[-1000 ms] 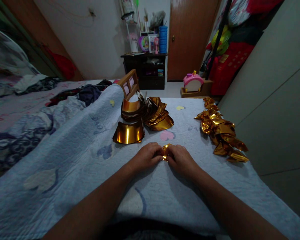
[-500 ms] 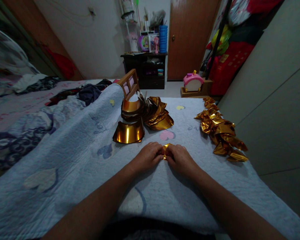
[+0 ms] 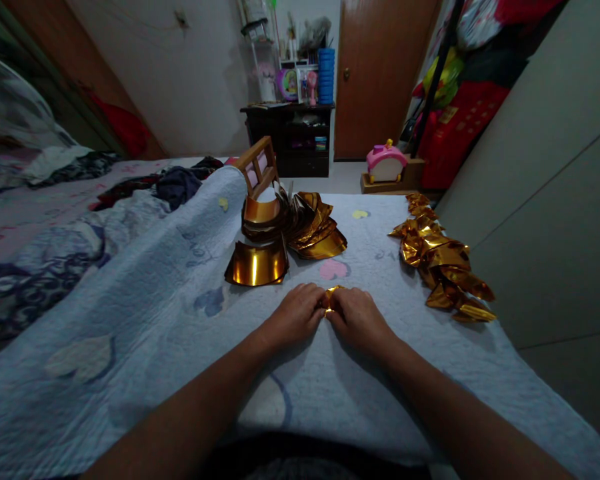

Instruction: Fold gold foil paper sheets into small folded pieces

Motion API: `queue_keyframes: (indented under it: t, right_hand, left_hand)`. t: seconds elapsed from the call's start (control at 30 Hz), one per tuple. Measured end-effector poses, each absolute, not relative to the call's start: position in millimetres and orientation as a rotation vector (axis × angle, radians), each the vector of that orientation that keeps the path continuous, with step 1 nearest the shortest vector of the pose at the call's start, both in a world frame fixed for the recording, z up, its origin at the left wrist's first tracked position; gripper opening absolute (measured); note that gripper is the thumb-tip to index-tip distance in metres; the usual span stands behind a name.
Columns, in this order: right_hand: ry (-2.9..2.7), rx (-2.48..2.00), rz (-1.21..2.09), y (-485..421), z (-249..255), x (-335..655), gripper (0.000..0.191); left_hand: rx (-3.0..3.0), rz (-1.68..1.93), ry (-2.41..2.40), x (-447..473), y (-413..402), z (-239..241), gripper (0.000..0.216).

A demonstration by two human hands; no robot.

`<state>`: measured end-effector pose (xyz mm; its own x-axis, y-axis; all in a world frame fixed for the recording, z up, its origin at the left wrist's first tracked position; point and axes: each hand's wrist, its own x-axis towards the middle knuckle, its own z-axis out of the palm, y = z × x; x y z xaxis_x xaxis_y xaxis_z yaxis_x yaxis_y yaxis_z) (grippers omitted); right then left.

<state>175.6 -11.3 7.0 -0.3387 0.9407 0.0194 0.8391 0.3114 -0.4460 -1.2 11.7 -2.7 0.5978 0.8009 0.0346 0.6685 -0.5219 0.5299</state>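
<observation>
Between my two hands, low over the blue quilted cover [image 3: 300, 367], is a small piece of gold foil paper [image 3: 331, 300], mostly hidden by my fingers. My left hand [image 3: 300, 309] pinches its left side and my right hand [image 3: 356, 310] pinches its right side, with the thumbs close together. Beyond my left hand lies a stack of flat, curved gold foil sheets [image 3: 257, 263]. Behind it spreads a larger fanned pile of the same foil [image 3: 315, 230]. Over to the right, a row of folded gold foil pieces [image 3: 437, 260] lies heaped along the cover's edge.
A wooden chair back [image 3: 257, 163] rises behind the foil piles. Rumpled clothes and bedding [image 3: 115, 227] lie at the left. A pale cabinet side [image 3: 545, 220] borders the right. A pink toy [image 3: 386, 162] and a dark shelf unit [image 3: 290, 140] stand farther back.
My right thumb has shifted slightly on the gold foil paper, and less of the foil shows between my hands. The piles have stayed in place.
</observation>
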Motion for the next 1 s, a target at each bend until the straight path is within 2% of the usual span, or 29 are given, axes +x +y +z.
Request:
queue_keyframes:
  t: [1.0]
  right_hand:
    - [-2.276, -1.64, 0.55, -9.3, 6.0, 177.9, 0.009]
  left_hand:
    - [2.326, 0.399, 1.128, -7.0, 15.7, -2.3, 0.005]
